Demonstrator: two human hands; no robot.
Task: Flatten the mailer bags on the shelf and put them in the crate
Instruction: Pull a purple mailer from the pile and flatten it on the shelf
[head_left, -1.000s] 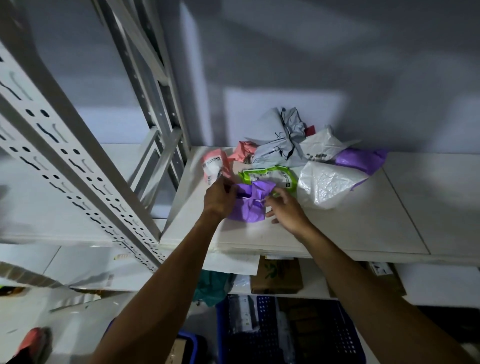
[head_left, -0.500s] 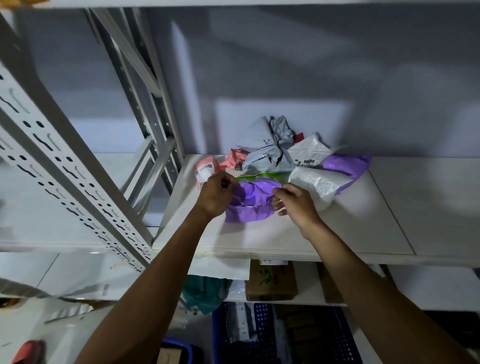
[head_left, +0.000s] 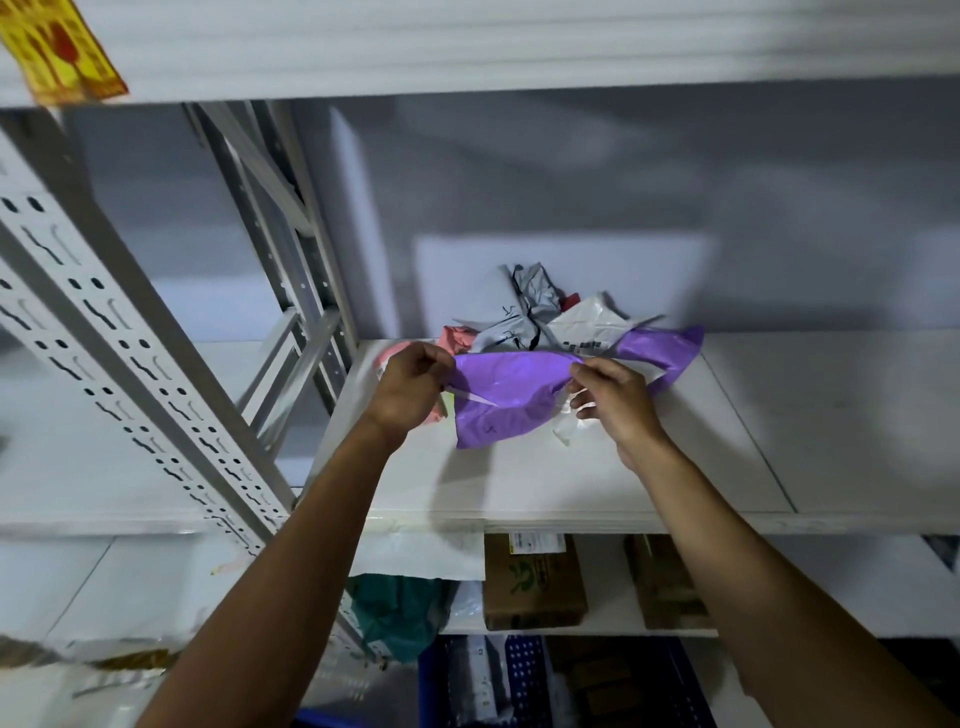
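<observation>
A purple mailer bag (head_left: 506, 397) is stretched out above the white shelf (head_left: 597, 483). My left hand (head_left: 410, 387) pinches its left top corner and my right hand (head_left: 613, 400) pinches its right top corner. Behind it lies a heap of crumpled mailers: a grey one (head_left: 522, 314), a white one (head_left: 589, 327), a pink one (head_left: 457, 338) and a second purple one (head_left: 662, 348). A blue crate (head_left: 524, 680) stands below the shelves at the bottom of the view, partly hidden by my arms.
A perforated metal upright (head_left: 104, 353) and cross braces (head_left: 291, 291) stand at the left. Cardboard boxes (head_left: 530, 582) and a teal bag (head_left: 395, 608) sit on the lower shelf. A yellow packet (head_left: 57, 52) overhangs the upper shelf at top left.
The crumpled purple mailer has been lifted off the shelf and pulled open wide between both hands, which have moved apart. The view has tilted upward.
</observation>
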